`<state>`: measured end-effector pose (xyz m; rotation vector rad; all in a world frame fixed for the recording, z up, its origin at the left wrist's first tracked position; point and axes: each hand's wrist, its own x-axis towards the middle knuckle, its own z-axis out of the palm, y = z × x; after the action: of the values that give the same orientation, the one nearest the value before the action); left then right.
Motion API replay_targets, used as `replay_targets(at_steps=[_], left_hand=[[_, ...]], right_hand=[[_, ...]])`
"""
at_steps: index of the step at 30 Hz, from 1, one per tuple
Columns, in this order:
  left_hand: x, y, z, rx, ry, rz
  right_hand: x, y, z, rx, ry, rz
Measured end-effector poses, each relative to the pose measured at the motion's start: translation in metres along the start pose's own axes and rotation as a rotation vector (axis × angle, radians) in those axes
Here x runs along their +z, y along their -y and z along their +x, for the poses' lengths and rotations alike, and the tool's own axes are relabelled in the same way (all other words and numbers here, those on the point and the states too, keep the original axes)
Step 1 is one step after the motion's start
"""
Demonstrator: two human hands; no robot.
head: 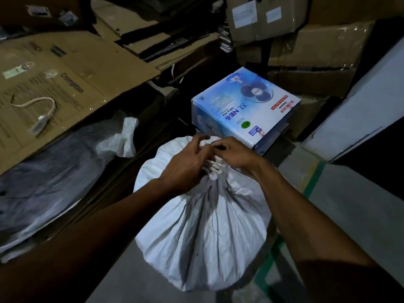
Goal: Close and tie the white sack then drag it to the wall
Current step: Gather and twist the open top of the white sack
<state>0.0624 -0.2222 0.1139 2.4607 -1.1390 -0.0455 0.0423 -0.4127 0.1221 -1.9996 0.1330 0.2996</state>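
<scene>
White sack (203, 232) standing on grey floor (341, 215), bulging, long axis roughly vertical, gathered neck pointing up toward camera and slightly away. Neck bunched tight at top, wrapped with several turns of pale cord (214, 168). Creases fanning down from neck across sack body.

Left hand (185, 162) on left side of neck, fingers curled at the cord, index and thumb raised near the top of the bunch; pinching cord or sack fabric, cannot tell which exactly. Right hand (235, 153) on right side of neck, fingers pressed together in a pinch at the top of the bunch, fingertips meeting left hand's. Both forearms reaching in from bottom corners.

Blue-and-white fan box (244, 108) just behind sack, touching or nearly touching its far side. Flattened brown cardboard (65, 79) at left, a white braided cable (41, 110) lying on it. Crumpled clear plastic bag (118, 138) left of sack, over dark plastic-wrapped items. Stacked cardboard cartons (306, 40) at back right. Green floor stripe (312, 182) right of sack. Scene dim.
</scene>
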Motion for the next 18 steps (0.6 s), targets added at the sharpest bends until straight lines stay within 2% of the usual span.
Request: replay_targets(at_steps=[3, 5, 9, 10, 12, 15, 18], left_hand=[[-0.004, 0.007, 0.006, -0.117, 0.061, -0.053], [-0.010, 0.012, 0.010, -0.115, 0.113, -0.023], [-0.018, 0.015, 0.016, -0.077, 0.194, 0.044], [-0.019, 0.014, 0.017, -0.072, 0.211, 0.045], [-0.022, 0.013, 0.016, -0.064, 0.238, 0.043], [-0.025, 0.017, 0.013, -0.048, 0.249, 0.025], [-0.026, 0.020, 0.008, -0.078, 0.248, 0.038]], right_hand=[[-0.009, -0.006, -0.008, 0.048, 0.026, 0.061], [-0.019, -0.007, -0.018, 0.075, 0.087, -0.023], [-0.033, -0.017, -0.034, 0.051, 0.122, -0.705], [-0.033, -0.021, -0.036, 0.051, 0.108, -0.790], [-0.033, -0.026, -0.043, 0.058, 0.038, -0.793], [-0.033, -0.031, -0.056, 0.000, -0.112, -0.587], [-0.032, -0.036, -0.068, -0.061, -0.154, -0.443]])
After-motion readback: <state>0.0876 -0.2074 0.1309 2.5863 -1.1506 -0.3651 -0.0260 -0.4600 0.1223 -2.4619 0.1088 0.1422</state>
